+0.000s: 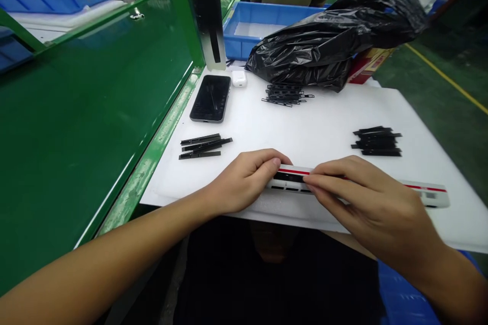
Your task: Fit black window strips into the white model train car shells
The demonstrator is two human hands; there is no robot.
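Note:
A long white model train car shell [438,196] with a red stripe lies across the near part of the white table, its middle hidden by my right hand. My left hand [247,180] is closed around its left end, thumb along the side. My right hand [366,198] has its fingertips pinched together at a black window strip [290,177] set along the shell's side. Whether the strip is fully seated I cannot tell. Several similar black strips [202,146] lie left of my hands, and another pile of black strips [377,141] lies to the right.
Thin black frames [285,95] are heaped at the back, before a black plastic bag [305,56]. A phone [211,98], a white earbud case [239,78] and a tall bottle [208,20] stand at the back left. Behind is a blue bin [240,48]; a green partition [95,81] borders the left.

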